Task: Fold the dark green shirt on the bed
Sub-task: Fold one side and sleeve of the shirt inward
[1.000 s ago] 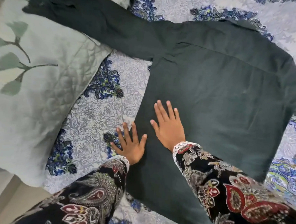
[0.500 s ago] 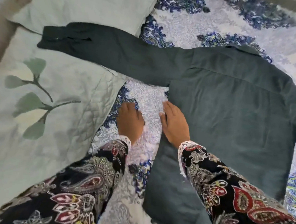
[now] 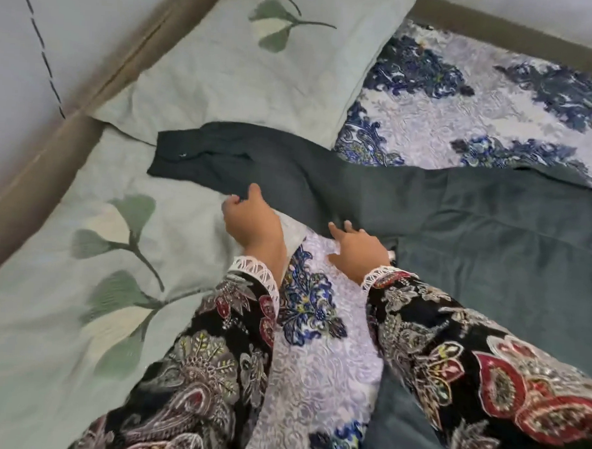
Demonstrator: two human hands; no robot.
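Observation:
The dark green shirt [image 3: 492, 241] lies flat on the bed, body to the right, one long sleeve [image 3: 256, 160] stretched left across the pillows. My left hand [image 3: 253, 222] is at the sleeve's lower edge around mid-length, with the thumb on top of the cloth and the fingers curled at the hem, pinching it. My right hand [image 3: 358, 244] sits near the underarm, fingertips touching the sleeve's lower edge where it joins the body. The shirt's right side runs out of view.
Two pale green pillows [image 3: 62, 280] with leaf prints lie at the left under the sleeve end. The blue and white patterned bedspread [image 3: 448, 105] covers the bed. A brown bed frame [image 3: 33, 162] and a wall border the far left.
Both hands left the shirt's side edge and moved up to the sleeve. The left hand now pinches the sleeve. The view swung up and left toward the pillows.

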